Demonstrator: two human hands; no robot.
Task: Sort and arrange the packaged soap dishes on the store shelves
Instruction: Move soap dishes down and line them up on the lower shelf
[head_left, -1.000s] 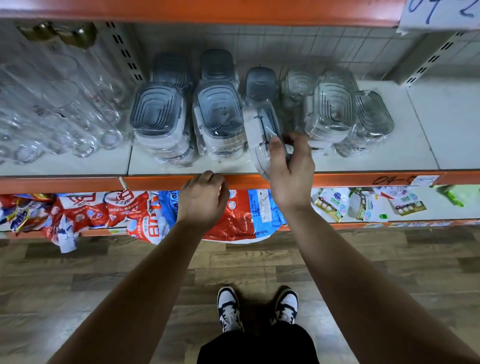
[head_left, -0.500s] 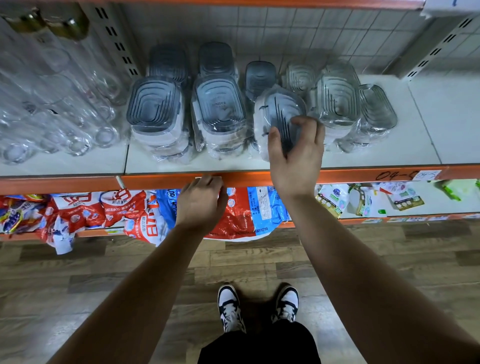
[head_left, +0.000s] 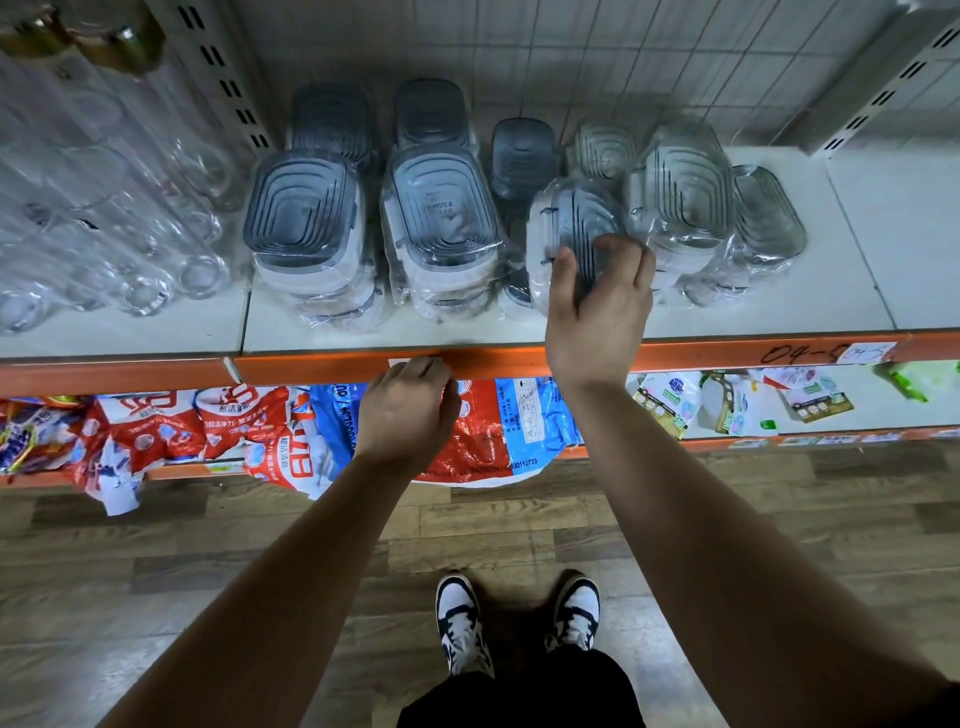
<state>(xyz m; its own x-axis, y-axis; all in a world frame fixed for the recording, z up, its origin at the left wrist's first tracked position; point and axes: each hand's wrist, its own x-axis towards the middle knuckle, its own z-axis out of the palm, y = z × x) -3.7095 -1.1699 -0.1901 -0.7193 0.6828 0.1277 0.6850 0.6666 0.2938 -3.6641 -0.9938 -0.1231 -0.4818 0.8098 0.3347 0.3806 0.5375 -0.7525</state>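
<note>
Landmark: soap dish (head_left: 569, 228), tilted, near front of shelf (head_left: 779, 306), under right hand (head_left: 597, 312).
Left of it: near stack (head_left: 441, 218) just beside, far stack (head_left: 304, 218) beyond, glassware (head_left: 104, 208) farthest.
Behind it: single dish (head_left: 522, 156).
Right of it: right stack (head_left: 680, 197) touching, leaning dish (head_left: 766, 218) beyond.
Before and below it: shelf rail (head_left: 322, 366), left hand (head_left: 408, 410) at rail, bags (head_left: 467, 431) on lower shelf.

A single wide-angle camera worn on the head looks forward and steeply down, close to the white shelf board with an orange front edge (head_left: 810, 306), taking in the grey-brown wood-plank floor (head_left: 156, 582) and black-and-white sneakers (head_left: 461, 621) directly below; the frame edges bend, probably from lens distortion
</note>
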